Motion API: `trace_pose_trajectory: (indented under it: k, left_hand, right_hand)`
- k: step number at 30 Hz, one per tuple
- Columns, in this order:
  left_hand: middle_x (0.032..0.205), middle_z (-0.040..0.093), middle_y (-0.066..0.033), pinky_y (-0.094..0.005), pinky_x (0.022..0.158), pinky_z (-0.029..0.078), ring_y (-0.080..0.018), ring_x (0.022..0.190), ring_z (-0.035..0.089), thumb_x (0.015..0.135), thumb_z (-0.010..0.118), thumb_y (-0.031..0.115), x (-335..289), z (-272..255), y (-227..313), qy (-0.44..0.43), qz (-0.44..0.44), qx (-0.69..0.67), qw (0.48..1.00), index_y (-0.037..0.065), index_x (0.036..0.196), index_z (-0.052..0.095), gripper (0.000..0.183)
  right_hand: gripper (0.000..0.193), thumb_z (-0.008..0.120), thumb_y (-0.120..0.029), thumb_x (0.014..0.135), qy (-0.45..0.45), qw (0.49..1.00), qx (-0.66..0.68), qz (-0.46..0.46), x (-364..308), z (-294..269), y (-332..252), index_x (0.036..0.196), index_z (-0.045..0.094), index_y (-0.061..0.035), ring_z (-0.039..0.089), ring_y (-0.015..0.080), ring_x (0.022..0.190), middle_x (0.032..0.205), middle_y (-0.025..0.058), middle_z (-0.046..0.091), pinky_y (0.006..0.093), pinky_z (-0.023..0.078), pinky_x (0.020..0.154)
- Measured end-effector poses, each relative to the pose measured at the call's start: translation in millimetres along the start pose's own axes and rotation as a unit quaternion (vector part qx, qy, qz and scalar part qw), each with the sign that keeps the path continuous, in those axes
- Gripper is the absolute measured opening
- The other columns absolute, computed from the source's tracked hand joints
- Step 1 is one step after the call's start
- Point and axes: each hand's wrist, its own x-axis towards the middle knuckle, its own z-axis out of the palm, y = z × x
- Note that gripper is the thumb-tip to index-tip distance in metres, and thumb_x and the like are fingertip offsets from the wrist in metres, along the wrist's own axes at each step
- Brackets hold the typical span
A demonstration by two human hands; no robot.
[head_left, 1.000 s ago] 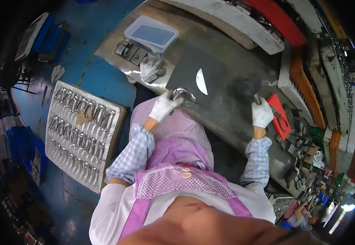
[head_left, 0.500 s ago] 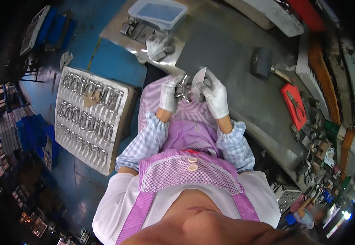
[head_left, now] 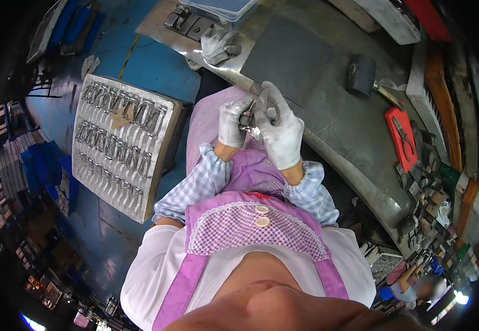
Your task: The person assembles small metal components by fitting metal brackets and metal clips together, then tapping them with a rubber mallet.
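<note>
My left hand (head_left: pixel 231 122) and my right hand (head_left: pixel 279 131), both in white gloves, meet above my lap, just in front of the metal workbench (head_left: pixel 355 138). Together they hold a small metal pliers-like tool (head_left: pixel 250 117) between the fingers; much of it is hidden by the gloves. A thin grey sheet or blade (head_left: pixel 264 99) stands up between the two hands. I wear a purple checked apron over my lap.
A tray (head_left: pixel 124 140) with rows of several metal pliers stands at my left on the blue floor. On the bench lie a dark mat (head_left: pixel 294 55), a black mallet (head_left: pixel 360 74), a spare grey glove (head_left: pixel 219 45), a clear plastic box (head_left: pixel 223 6) and a red tray (head_left: pixel 402 138) with a tool.
A second ago my hands were spread apart on the bench, the right near the red tray. They have come together above my lap, holding the tool, and stayed there since.
</note>
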Motion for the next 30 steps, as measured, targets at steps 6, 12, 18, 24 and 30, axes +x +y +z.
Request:
trace_pose_trajectory:
  k: [6,12,18,24,30]
  left_hand:
    - [0.071,0.063,-0.0036,-0.0237,0.053,0.042,-0.0066,0.063,0.056,0.090,0.055,0.010,1,0,6,0.033,0.118,0.064,0.990,-0.002,0.090,0.070,0.019]
    - [0.072,0.065,-0.0019,-0.0213,0.051,0.041,-0.0051,0.059,0.055,0.090,0.060,0.017,-3,-1,-6,0.042,-0.126,-0.252,0.959,-0.003,0.091,0.072,0.023]
    - [0.070,0.064,-0.0020,-0.0204,0.049,0.039,-0.0043,0.058,0.054,0.090,0.063,0.024,7,-3,-6,0.028,-0.112,-0.177,0.977,-0.006,0.087,0.071,0.031]
    - [0.069,0.064,-0.0065,-0.0222,0.045,0.038,-0.0066,0.049,0.053,0.091,0.066,0.038,11,-48,-4,-0.019,-0.211,-0.129,0.969,-0.003,0.084,0.070,0.042]
    - [0.082,0.070,-0.0074,-0.0249,0.057,0.051,-0.0079,0.065,0.063,0.085,0.074,0.040,-3,-233,-10,0.093,-0.168,-0.141,0.971,-0.004,0.097,0.069,0.046]
  right_hand:
    - [0.053,0.060,0.004,0.083,0.001,1.000,0.010,0.018,1,-2,-6,0.135,0.054,-0.0033,0.048,0.0009,0.062,0.075,-0.0034,0.061,0.0178,0.042,0.056]
    - [0.054,0.058,0.005,0.080,-0.055,0.995,0.071,0.037,2,-4,1,0.133,0.057,-0.0035,0.043,0.0004,0.061,0.072,-0.0066,0.055,0.0165,0.038,0.056]
    - [0.054,0.062,0.003,0.079,-0.031,0.996,0.072,0.050,9,1,12,0.132,0.059,-0.0097,0.047,0.0013,0.055,0.061,-0.0026,0.055,0.0211,0.044,0.053]
    - [0.047,0.060,-0.003,0.082,-0.072,0.996,0.047,0.022,29,11,26,0.129,0.060,-0.0064,0.059,0.0048,0.068,0.082,0.0066,0.068,0.0241,0.050,0.060]
    - [0.044,0.061,-0.015,0.084,0.088,0.856,-0.460,-0.219,104,-27,66,0.128,0.060,-0.0106,0.059,0.0351,0.110,0.118,0.0188,0.063,0.0447,0.045,0.095]
